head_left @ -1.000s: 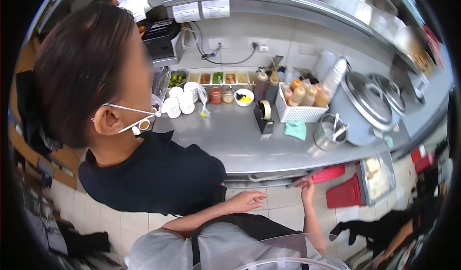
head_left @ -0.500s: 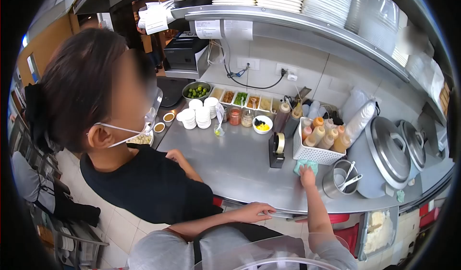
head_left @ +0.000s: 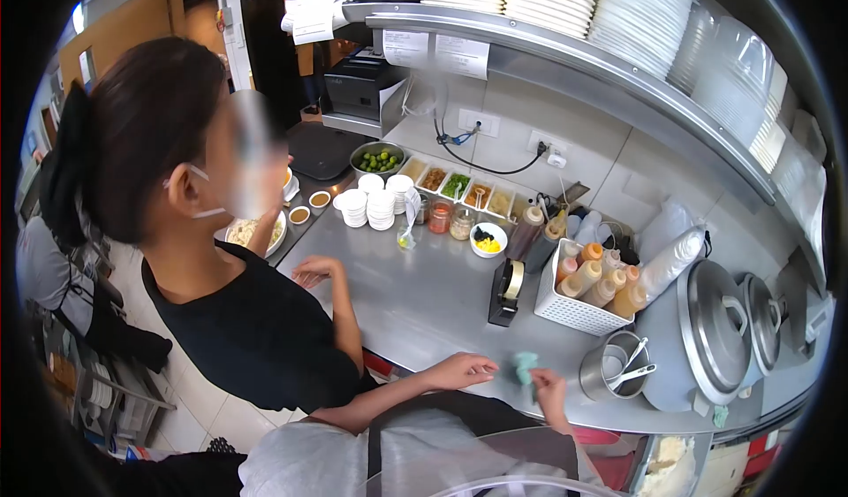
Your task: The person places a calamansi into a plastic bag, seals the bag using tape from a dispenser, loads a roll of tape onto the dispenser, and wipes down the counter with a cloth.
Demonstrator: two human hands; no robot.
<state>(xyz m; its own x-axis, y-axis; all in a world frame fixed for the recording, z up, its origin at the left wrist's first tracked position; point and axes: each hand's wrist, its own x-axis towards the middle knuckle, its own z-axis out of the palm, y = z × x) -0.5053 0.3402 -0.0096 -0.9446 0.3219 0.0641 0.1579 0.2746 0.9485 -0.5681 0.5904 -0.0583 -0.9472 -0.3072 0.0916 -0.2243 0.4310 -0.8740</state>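
Cloth (head_left: pixel 525 369), pale green and bunched, sits at the fingertips of the right hand (head_left: pixel 549 389), just above or on the near part of the steel counter (head_left: pixel 415 320); blur hides whether it touches the surface. The step in hand appears to be simple handling of this cloth, with the right hand doing the work and the left hand (head_left: pixel 464 371) free. Any move from here calls for a secure pinch on the soft folds and for room between the left fingertips and the metal pot (head_left: pixel 596 375), which stands just beyond and to the right of the right hand, with white-handled utensils (head_left: pixel 638 373) leaning in it. The tape dispenser (head_left: pixel 503 310) stands forward of both hands, and the white basket (head_left: pixel 574 313) of squeeze bottles lies farther forward, ahead of the right hand.

The two hands are apart, with the cloth roughly between them. The right thumb and fingers close on its edge, the hand reaching in from the lower right with its fingers turned toward the left hand. The left hand holds nothing that shows; its fingers are loosely extended and a little bent, pointing toward the cloth without visibly gripping anything. The left forearm (head_left: pixel 380 406) runs low across the front of the body, while the right one rises more steeply, its lower part seen past a clear sheet (head_left: pixel 495 472). To the left of the left hand, well apart, is a co-worker's hand (head_left: pixel 314 270), open over the counter.
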